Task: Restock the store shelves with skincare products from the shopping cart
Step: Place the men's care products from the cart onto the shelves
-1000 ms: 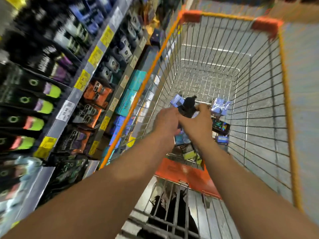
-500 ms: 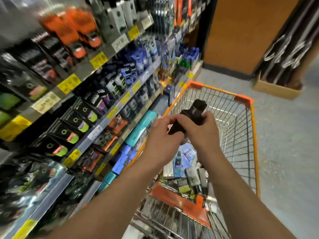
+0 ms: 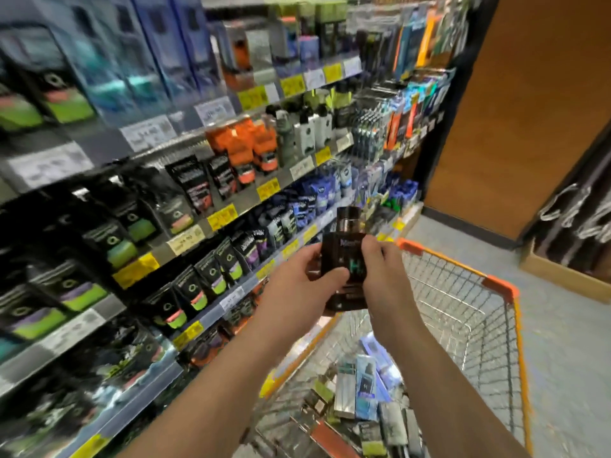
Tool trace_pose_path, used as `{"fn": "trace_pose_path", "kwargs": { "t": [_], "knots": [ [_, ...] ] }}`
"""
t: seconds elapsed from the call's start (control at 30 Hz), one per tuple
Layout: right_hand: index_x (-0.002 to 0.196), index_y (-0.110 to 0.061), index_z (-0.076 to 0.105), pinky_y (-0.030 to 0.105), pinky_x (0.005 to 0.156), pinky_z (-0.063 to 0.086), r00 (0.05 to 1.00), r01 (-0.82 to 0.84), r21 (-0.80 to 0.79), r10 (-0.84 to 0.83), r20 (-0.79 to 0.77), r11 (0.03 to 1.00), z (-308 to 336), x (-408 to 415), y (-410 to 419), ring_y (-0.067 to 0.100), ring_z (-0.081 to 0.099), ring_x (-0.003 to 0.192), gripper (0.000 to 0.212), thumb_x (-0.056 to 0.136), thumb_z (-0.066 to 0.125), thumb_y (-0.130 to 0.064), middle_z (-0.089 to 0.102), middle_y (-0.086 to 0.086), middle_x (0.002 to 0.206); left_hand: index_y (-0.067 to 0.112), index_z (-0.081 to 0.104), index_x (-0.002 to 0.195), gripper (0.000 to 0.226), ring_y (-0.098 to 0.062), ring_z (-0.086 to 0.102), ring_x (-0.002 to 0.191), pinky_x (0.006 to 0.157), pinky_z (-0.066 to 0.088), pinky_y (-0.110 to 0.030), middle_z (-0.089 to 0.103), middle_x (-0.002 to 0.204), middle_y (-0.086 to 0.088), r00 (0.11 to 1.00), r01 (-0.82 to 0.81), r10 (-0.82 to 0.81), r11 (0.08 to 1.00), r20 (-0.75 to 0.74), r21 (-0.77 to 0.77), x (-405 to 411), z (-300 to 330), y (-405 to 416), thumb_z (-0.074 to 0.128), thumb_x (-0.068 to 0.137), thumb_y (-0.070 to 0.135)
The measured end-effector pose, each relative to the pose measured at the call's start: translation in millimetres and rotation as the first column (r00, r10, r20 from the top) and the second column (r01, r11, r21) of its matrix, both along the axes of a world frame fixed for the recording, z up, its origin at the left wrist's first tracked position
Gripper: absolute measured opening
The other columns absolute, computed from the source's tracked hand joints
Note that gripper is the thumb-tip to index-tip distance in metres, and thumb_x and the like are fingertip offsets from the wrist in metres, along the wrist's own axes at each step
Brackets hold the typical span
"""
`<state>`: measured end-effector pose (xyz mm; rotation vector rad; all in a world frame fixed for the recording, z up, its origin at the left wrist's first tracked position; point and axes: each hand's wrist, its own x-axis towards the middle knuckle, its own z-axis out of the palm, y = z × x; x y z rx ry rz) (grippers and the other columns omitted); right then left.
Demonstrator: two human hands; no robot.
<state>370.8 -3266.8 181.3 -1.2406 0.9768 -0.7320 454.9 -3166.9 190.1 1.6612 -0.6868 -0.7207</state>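
- We face the store shelves (image 3: 185,206) on our left, tier above tier and packed with goods; tall blue boxes (image 3: 139,57) stand on the top tier, orange tubes (image 3: 244,143) and pale bottles (image 3: 310,127) on the tier beneath, and rows of black pouches with green, pink and purple bands (image 3: 109,239) fill the lower ones; yellow and white price labels (image 3: 221,216) run along every shelf edge.
- An orange-brown wall panel (image 3: 522,104) rises at the far end of the aisle; a cardboard box (image 3: 562,276) sits on the grey floor at the right edge.
- The shopping cart (image 3: 499,285), wire mesh with an orange rim, stands just beside the shelves and below our arms; small skincare boxes (image 3: 365,385) in blue, white and dark packs lie heaped at its near end.
- Our left hand (image 3: 297,285) and right hand (image 3: 383,272) meet above the cart's rim, level with the lower shelves.
- Between them we hold a dark bottle (image 3: 344,256) with a round dark cap, upright and slightly tilted, a teal letter on its label; the rest of the print is too blurred to read.
- The left fingers are curled round the bottle's left side, the thumb across its front; the right fingers are clamped on its right edge.
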Motion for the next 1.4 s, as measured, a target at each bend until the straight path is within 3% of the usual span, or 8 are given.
{"fn": "trace_pose_path", "kwargs": {
  "t": [0.23, 0.37, 0.53, 0.83, 1.03, 1.17, 1.3, 1.4],
  "knots": [
    [0.109, -0.023, 0.058, 0.033, 0.067, 0.057, 0.976, -0.185, -0.094, 0.194, 0.099, 0.978, 33, 49, 41, 0.013, 0.07, 0.084, 0.015, 0.107, 0.052, -0.037, 0.069, 0.006, 0.107, 0.038, 0.069, 0.106, 0.024, -0.027, 0.076, 0.089, 0.061, 0.062, -0.037, 0.077, 0.105, 0.003, 0.993, -0.108, 0.102, 0.989, -0.057, -0.105, 52, 33, 54, 0.069, 0.096, 0.016],
    [0.111, -0.021, 0.057, 0.024, 0.061, 0.055, 0.935, -0.309, -0.142, 0.327, 0.134, 0.941, 50, 87, 80, 0.003, 0.071, 0.074, 0.009, 0.106, 0.056, -0.028, 0.07, 0.005, 0.103, 0.031, 0.069, 0.12, 0.031, -0.024, 0.077, 0.095, 0.082, 0.062, -0.057, 0.077, 0.104, 0.01, 0.983, -0.172, 0.16, 0.975, -0.09, -0.143, 90, 55, 102, 0.065, 0.099, 0.008],
    [0.111, -0.026, 0.058, 0.025, 0.067, 0.057, 0.88, -0.423, -0.236, 0.459, 0.124, 0.875, 76, 145, 141, 0.009, 0.073, 0.086, 0.008, 0.104, 0.06, -0.027, 0.073, 0.003, 0.108, 0.031, 0.067, 0.124, 0.032, -0.026, 0.076, 0.097, 0.081, 0.062, -0.059, 0.077, 0.108, 0.004, 0.957, -0.29, 0.279, 0.936, -0.085, -0.201, 137, 78, 172, 0.066, 0.098, 0.012],
    [0.11, -0.027, 0.058, 0.052, 0.091, 0.058, 0.771, -0.553, -0.377, 0.628, 0.106, 0.743, 110, 224, 238, 0.027, 0.072, 0.102, 0.009, 0.102, 0.062, -0.029, 0.075, 0.004, 0.109, 0.042, 0.072, 0.113, 0.033, -0.024, 0.075, 0.103, 0.092, 0.058, -0.06, 0.077, 0.107, 0.004, 0.914, -0.385, 0.406, 0.876, 0.012, -0.291, 191, 112, 289, 0.07, 0.083, 0.027],
    [0.131, -0.029, 0.054, 0.042, 0.102, 0.055, 0.678, -0.624, -0.502, 0.735, 0.033, 0.598, 137, 264, 283, 0.007, 0.069, 0.11, 0.045, 0.093, 0.076, -0.033, 0.073, -0.01, 0.119, 0.045, 0.072, 0.111, 0.03, -0.017, 0.072, 0.107, 0.098, 0.055, -0.059, 0.076, 0.109, 0.013, 0.857, -0.441, 0.495, 0.848, 0.142, -0.294, 216, 140, 347, 0.069, 0.084, 0.032],
    [0.139, -0.025, 0.054, 0.039, 0.101, 0.056, 0.666, -0.623, -0.554, 0.746, -0.004, 0.552, 152, 284, 296, 0.007, 0.07, 0.112, 0.052, 0.092, 0.078, -0.025, 0.073, -0.008, 0.122, 0.059, 0.069, 0.108, 0.033, -0.004, 0.071, 0.102, 0.094, 0.059, -0.045, 0.075, 0.104, 0.025, 0.79, -0.478, 0.536, 0.842, 0.298, -0.249, 229, 151, 368, 0.067, 0.098, 0.027],
    [0.136, -0.026, 0.053, 0.023, 0.089, 0.058, 0.69, -0.581, -0.61, 0.724, -0.017, 0.539, 168, 303, 302, 0.001, 0.07, 0.104, 0.048, 0.094, 0.075, -0.019, 0.073, -0.01, 0.118, 0.06, 0.065, 0.104, 0.028, 0.012, 0.065, 0.092, 0.081, 0.05, -0.009, 0.07, 0.081, 0.036, 0.643, -0.588, 0.582, 0.792, 0.497, -0.166, 237, 165, 377, 0.065, 0.098, 0.033],
    [0.117, -0.04, 0.054, 0.028, 0.089, 0.059, 0.692, -0.565, -0.628, 0.722, -0.008, 0.535, 173, 318, 301, 0.001, 0.071, 0.101, 0.038, 0.095, 0.074, -0.016, 0.074, -0.012, 0.112, 0.052, 0.063, 0.127, 0.033, 0.005, 0.065, 0.099, 0.085, 0.049, -0.018, 0.075, 0.107, 0.023, 0.61, -0.608, 0.562, 0.784, 0.559, -0.125, 241, 171, 380, 0.062, 0.1, 0.034]
  ]
}}
